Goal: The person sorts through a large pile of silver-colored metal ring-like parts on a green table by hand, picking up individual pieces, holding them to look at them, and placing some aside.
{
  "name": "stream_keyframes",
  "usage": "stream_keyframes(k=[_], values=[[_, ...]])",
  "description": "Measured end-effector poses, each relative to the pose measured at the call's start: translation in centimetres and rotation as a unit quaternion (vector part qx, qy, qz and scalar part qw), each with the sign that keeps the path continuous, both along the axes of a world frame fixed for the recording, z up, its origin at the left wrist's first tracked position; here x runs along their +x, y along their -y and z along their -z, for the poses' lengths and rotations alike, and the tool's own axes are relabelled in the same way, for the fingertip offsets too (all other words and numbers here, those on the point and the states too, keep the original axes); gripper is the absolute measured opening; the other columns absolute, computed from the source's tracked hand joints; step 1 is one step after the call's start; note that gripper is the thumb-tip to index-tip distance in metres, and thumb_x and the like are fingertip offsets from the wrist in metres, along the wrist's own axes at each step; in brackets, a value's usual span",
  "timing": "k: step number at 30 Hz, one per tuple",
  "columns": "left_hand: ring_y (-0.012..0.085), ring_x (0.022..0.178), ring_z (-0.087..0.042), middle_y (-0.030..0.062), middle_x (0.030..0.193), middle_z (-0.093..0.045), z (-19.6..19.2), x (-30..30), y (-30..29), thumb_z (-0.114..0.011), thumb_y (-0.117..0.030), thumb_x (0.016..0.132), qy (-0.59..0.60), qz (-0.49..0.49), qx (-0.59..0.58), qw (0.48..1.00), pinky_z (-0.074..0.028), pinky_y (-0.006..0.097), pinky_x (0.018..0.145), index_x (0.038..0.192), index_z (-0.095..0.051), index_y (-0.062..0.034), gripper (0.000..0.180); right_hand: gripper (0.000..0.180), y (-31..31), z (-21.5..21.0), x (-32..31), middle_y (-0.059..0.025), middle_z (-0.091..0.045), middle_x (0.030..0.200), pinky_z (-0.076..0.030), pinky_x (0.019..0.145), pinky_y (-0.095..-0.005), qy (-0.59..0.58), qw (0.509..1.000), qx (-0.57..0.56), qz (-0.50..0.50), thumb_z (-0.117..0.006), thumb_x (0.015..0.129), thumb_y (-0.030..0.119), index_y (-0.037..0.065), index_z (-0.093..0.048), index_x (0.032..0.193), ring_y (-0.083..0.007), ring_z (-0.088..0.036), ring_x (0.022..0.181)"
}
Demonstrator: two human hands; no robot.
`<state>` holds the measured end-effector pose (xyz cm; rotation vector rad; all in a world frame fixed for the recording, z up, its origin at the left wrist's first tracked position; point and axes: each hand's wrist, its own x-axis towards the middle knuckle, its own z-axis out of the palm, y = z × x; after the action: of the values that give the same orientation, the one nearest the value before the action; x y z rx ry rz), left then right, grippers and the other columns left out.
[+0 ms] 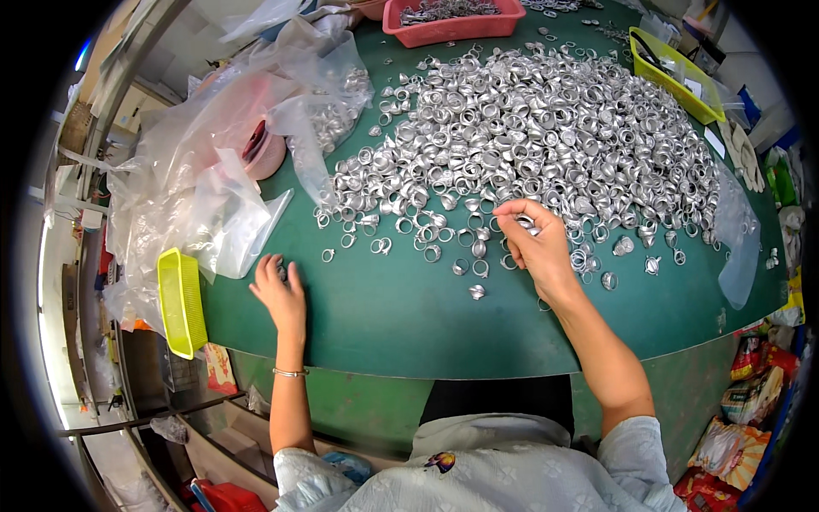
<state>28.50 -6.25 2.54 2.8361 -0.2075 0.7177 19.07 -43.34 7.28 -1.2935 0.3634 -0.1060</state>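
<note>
A wide heap of silver-coloured metal rings [546,128] covers the far middle and right of a green table [409,333]. At its near edge my right hand [542,252] is closed in a pinch, thumb against forefinger, with silver rings [529,226] showing at the curled fingers. Several loose rings [432,253] lie scattered just left of that hand. Farther left, my left hand [280,297] is half curled above the table near its left side. A small silvery thing shows between its thumb and fingers, too small to make out.
Clear plastic bags [213,188] spread over the left side, around a pink tub [266,155]. A yellow-green basket [181,303] stands at the left edge. Beyond the heap are a pink tray [452,30] and a yellow basket [678,72]. Gloves [742,154] lie at the right.
</note>
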Motion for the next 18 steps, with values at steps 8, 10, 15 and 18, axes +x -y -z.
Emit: stream_keyframes(k=[8,10,15,18], values=[[0.0335,0.117,-0.044,0.017,0.127,-0.046,-1.8,2.3,13.0,-0.058,-0.004,0.082,-0.062,0.271,-0.132,0.951,-0.035,0.037,0.099,0.121,-0.049,-0.0021,0.04,0.007,0.1,0.3,0.0,0.0048,-0.048,0.066,-0.028,0.041,-0.0176,-0.009,1.0,-0.013,-0.005,-0.058,0.085,0.008,0.004,-0.062,0.09,-0.0007,-0.039,0.048],[0.0324,0.119,-0.042,0.0168,0.129,-0.045,-0.6,4.0,14.2,-0.058,-0.017,0.084,-0.063,0.236,-0.079,0.967,-0.03,0.045,0.1,0.124,-0.047,-0.0033,0.044,0.007,-0.1,0.4,0.0,0.0046,-0.05,0.072,-0.029,0.041,-0.0172,-0.009,1.0,-0.01,-0.01,-0.058,0.084,0.007,0.004,-0.062,0.09,-0.0001,-0.039,0.048],[0.0323,0.114,-0.043,0.0153,0.128,-0.045,-0.1,4.0,16.9,-0.062,-0.033,0.08,-0.036,0.202,-0.046,0.978,-0.03,0.045,0.095,0.129,-0.042,-0.0036,0.06,0.007,-0.1,0.8,0.2,0.0049,-0.05,0.071,-0.028,0.041,-0.017,-0.007,1.0,-0.024,-0.011,-0.059,0.084,0.007,0.004,-0.062,0.089,0.0,-0.039,0.048],[0.0308,0.11,-0.046,0.0132,0.124,-0.047,-1.0,0.8,17.1,-0.061,-0.028,0.082,-0.065,0.235,-0.017,0.97,-0.03,0.042,0.095,0.128,-0.043,-0.0063,0.054,0.007,-0.1,0.7,0.0,0.0048,-0.05,0.07,-0.029,0.041,-0.017,-0.006,1.0,-0.007,-0.015,-0.059,0.084,0.008,0.004,-0.062,0.09,0.0,-0.039,0.048]])
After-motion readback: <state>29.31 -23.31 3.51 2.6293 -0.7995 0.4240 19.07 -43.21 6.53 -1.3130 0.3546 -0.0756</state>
